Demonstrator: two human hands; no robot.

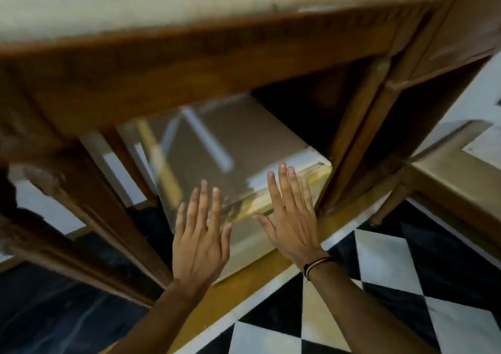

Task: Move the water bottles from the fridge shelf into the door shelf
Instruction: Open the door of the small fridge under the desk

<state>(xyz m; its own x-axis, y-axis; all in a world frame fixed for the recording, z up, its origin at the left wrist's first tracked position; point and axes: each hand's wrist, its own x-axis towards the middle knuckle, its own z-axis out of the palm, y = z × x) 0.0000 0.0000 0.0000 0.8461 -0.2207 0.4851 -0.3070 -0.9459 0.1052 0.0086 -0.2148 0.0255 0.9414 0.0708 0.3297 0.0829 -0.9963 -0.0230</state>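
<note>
Both hands, left hand point(199, 241) and right hand point(292, 218), are spread flat and empty before the wooden table point(189, 63) and grey box point(230, 142). We see no fridge or water bottles, so their position and axis are undeterminable. Risk: blurred view; reaching now could strike furniture.
</note>
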